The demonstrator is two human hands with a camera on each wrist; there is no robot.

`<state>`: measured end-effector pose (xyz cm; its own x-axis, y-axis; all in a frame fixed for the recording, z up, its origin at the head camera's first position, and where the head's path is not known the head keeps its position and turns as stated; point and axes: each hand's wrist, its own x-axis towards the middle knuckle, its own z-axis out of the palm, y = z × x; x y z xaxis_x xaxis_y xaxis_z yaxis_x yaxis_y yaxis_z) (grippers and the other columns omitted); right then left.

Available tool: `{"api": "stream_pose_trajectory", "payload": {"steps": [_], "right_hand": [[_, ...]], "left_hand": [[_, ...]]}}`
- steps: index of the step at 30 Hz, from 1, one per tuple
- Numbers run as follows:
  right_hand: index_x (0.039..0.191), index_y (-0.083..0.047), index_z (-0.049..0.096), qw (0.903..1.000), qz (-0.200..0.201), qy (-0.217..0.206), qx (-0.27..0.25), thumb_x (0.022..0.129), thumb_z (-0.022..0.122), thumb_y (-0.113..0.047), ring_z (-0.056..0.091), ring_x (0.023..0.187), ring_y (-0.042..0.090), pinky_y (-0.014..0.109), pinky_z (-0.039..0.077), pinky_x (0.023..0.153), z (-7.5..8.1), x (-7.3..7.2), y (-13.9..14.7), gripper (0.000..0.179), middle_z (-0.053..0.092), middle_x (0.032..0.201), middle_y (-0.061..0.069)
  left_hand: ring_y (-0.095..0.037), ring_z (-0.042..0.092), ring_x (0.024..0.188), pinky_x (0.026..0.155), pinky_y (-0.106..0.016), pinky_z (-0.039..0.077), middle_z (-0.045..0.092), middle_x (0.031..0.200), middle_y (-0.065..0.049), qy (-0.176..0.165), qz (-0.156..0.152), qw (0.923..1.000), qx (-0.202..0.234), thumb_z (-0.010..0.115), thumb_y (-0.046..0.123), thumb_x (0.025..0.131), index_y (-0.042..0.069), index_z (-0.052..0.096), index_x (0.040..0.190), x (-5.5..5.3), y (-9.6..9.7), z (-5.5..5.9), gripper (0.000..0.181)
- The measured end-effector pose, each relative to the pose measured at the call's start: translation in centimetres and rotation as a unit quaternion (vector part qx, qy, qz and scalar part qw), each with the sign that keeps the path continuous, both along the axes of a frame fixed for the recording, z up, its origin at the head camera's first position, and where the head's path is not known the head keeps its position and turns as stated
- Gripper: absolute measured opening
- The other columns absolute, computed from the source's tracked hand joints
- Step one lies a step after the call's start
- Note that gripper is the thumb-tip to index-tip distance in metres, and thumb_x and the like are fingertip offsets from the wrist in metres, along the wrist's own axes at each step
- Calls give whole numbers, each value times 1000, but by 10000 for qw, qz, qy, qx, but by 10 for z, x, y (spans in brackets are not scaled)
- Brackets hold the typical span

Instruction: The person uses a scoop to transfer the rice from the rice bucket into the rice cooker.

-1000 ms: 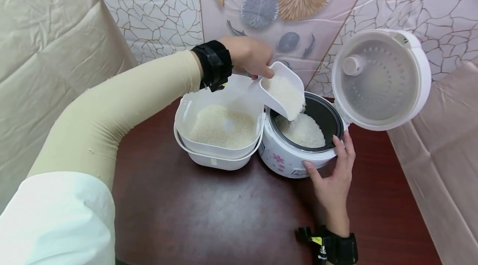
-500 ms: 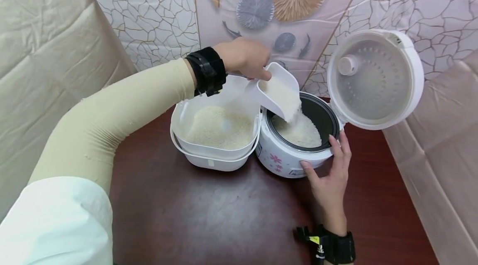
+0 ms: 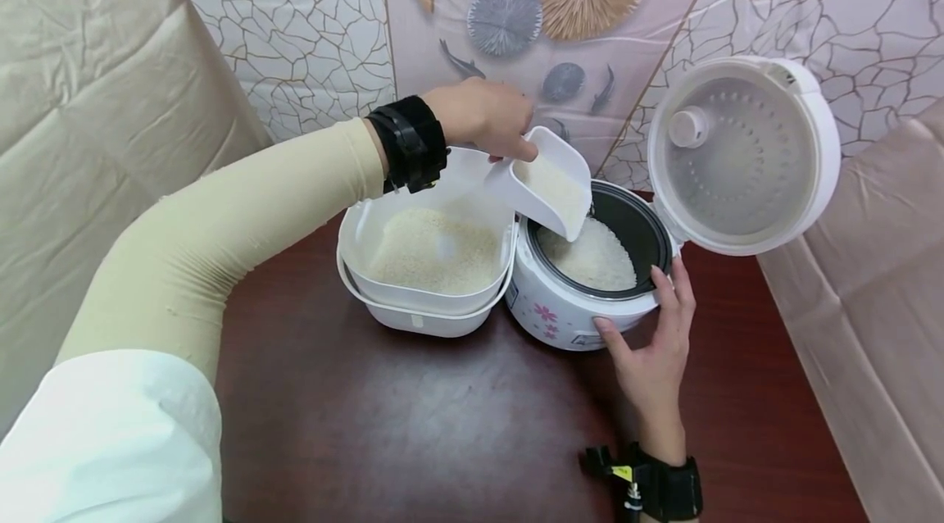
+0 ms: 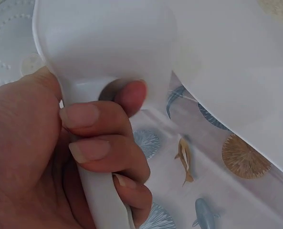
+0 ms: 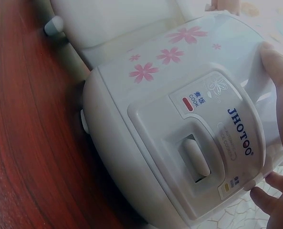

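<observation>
In the head view my left hand [image 3: 487, 117] grips the handle of a white scoop [image 4: 108, 43], its fingers curled round it in the left wrist view. The scoop holds white rice [image 3: 553, 188] and tilts down over the open rice cooker [image 3: 549, 318]. A mound of rice [image 3: 601, 256] lies in the cooker's dark inner pot [image 3: 643, 234]. My right hand [image 3: 656, 367] rests on the cooker's right front, thumb on the front wall and fingers spread at the rim. Left of the cooker stands a white rice bin [image 3: 354, 240] with rice [image 3: 435, 252] inside.
The cooker's lid [image 3: 745, 158] stands raised to the right. Everything stands on a dark red-brown table [image 3: 428, 416]. A patterned cloth [image 3: 317, 23] hangs behind, and beige cloth [image 3: 96, 56] drapes the left side.
The stream of rice falling from the scoop has thinned out, and the scoop holds less rice. Both hands and the scoop keep nearly the same place; the head view has shifted slightly.
</observation>
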<state>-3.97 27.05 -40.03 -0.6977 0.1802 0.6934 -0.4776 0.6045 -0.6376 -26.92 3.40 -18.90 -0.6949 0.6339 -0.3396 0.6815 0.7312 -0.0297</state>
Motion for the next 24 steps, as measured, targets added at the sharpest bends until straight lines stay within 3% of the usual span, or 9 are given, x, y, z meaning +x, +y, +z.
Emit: {"api": "stream_pose_trajectory", "payload": {"steps": [19, 24], "right_hand": [[150, 4, 50, 10000, 40, -3, -30, 92, 78, -56, 28, 154, 44, 53, 25, 123, 2, 1, -2, 89, 32, 165, 29], [151, 4, 49, 10000, 13, -11, -9, 91, 79, -56, 29, 154, 44, 53, 25, 123, 0, 0, 0, 90, 32, 165, 28]], "left_hand": [[-26, 58, 105, 89, -44, 46, 66, 117, -7, 117, 359, 9992, -153, 48, 47, 104, 14, 67, 84, 10, 4, 4, 42], [-26, 58, 104, 95, -48, 46, 66, 109, -6, 215, 342, 9992, -73, 49, 47, 104, 13, 67, 83, 13, 5, 2, 44]]}}
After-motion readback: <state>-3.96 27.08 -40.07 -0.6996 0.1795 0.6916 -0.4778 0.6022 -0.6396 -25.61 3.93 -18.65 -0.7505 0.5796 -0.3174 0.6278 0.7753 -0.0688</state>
